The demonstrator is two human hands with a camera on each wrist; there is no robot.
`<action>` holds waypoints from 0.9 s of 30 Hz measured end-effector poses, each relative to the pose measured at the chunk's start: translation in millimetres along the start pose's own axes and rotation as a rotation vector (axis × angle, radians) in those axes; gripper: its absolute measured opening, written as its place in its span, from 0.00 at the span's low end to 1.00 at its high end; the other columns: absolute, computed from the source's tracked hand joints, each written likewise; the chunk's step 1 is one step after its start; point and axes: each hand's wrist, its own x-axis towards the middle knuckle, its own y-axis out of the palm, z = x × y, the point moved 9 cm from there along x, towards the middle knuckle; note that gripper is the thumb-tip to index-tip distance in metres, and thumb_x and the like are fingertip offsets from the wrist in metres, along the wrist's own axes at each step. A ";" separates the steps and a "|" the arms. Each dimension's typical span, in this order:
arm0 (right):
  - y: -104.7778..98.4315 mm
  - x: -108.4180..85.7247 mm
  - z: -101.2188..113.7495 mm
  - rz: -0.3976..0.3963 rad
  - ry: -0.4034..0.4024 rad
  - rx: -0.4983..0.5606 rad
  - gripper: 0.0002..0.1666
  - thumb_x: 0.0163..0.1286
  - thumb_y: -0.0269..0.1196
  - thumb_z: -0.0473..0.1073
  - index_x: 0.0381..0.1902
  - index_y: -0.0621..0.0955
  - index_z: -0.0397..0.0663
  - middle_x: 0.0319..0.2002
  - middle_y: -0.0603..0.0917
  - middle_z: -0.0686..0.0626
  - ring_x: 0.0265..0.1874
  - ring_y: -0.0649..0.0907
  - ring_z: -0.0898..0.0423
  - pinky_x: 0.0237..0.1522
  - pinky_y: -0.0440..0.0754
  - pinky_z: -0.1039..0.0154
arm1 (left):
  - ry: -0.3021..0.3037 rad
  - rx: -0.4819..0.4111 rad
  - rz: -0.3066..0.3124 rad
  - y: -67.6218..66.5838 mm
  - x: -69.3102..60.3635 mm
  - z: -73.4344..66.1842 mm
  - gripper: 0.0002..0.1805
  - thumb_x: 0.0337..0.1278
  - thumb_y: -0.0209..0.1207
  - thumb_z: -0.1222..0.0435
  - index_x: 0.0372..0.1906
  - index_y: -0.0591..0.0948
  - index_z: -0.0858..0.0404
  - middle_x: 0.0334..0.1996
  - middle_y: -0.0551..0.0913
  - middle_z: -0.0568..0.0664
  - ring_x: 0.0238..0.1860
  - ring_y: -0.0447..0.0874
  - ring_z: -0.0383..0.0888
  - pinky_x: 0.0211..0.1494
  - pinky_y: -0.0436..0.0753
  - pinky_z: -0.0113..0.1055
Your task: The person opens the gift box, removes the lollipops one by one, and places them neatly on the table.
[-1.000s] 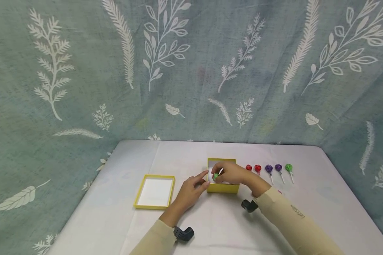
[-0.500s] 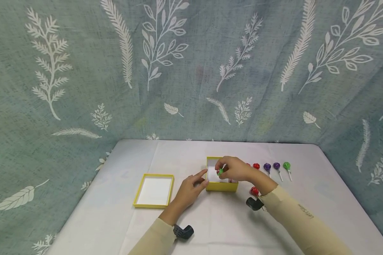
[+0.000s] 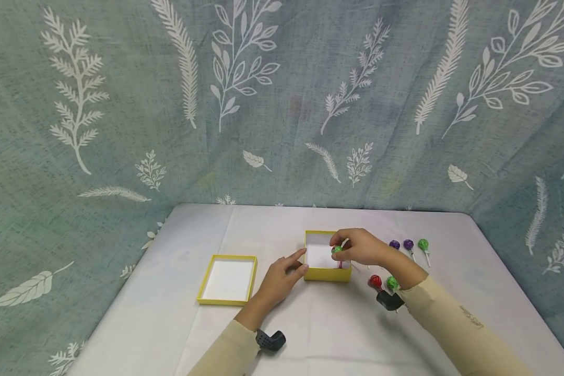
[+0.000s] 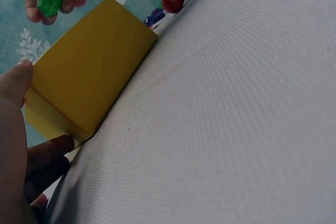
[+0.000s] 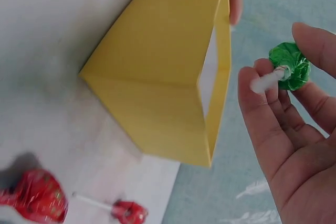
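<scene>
In the head view my right hand pinches a green-wrapped lollipop over the right part of an uncovered yellow box with a white inside. The right wrist view shows the green candy between thumb and fingers, its white stick angled out towards the camera. My left hand touches the box's left side, fingers spread. From the left wrist, its thumb lies at the upper edge of the yellow box and a fingertip at the lower corner. The right hand covers part of the box's interior.
A shallow yellow lid, white inside, lies left of the left hand. Two purple lollipops and a green lollipop lie at the back right. Nearer, a red lollipop and another green lollipop lie beside the right wrist.
The right hand has moved right and up with the green lollipop, from low inside the box. Its forearm now uncovers the nearer red and green lollipops. The left hand stays on the box.
</scene>
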 end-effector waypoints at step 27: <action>-38.5 -35.5 -38.0 -0.040 0.070 0.013 0.13 0.65 0.68 0.47 0.44 0.81 0.49 0.42 0.80 0.50 0.34 0.82 0.55 0.34 0.82 0.54 | 0.005 0.005 -0.002 0.2 0.1 0.8 0.31 0.63 0.51 0.37 0.69 0.71 0.41 0.40 0.83 0.35 0.52 0.77 0.43 0.66 0.68 0.51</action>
